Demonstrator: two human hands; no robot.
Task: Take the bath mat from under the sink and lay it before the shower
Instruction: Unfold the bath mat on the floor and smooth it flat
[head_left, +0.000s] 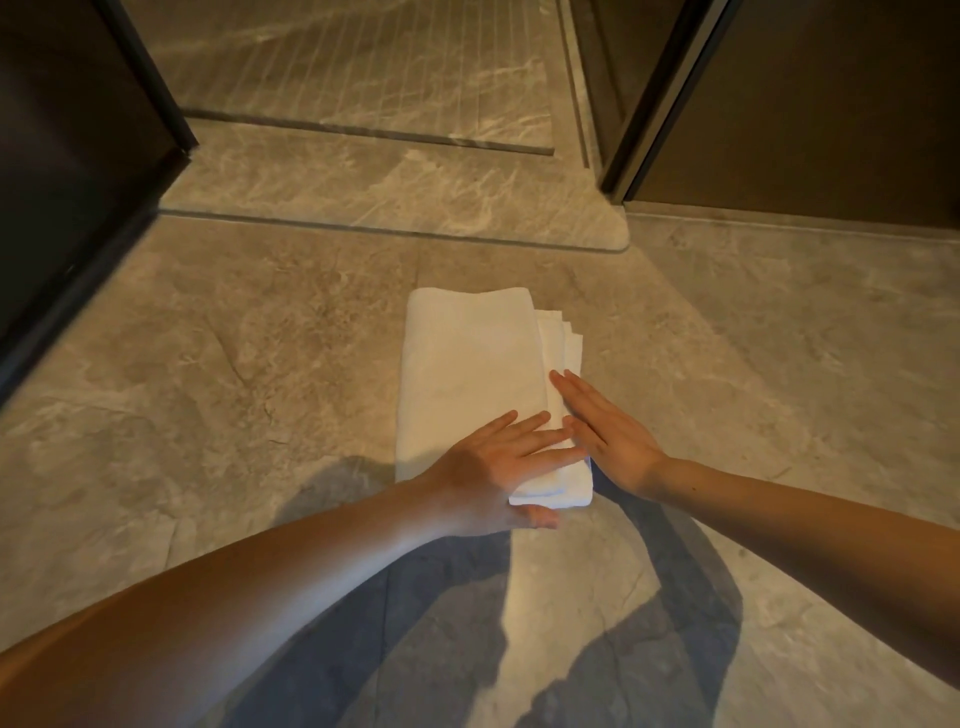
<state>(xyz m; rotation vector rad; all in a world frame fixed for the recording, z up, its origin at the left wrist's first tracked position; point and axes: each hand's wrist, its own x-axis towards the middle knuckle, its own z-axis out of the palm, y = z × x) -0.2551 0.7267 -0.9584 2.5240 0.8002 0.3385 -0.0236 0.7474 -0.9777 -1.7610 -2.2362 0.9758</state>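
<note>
A white bath mat, folded into a thick rectangle, lies on the grey stone floor a little before the raised shower threshold. My left hand rests on its near right corner, fingers spread over the top and the thumb under the folded edge. My right hand lies flat with straight fingers against the mat's right side, where several folded layers show. Both forearms reach in from the bottom of the view.
The shower floor, grooved stone, lies beyond the threshold. A dark panel stands at the left and a dark door frame and wall at the right. Marbled floor surrounds the mat.
</note>
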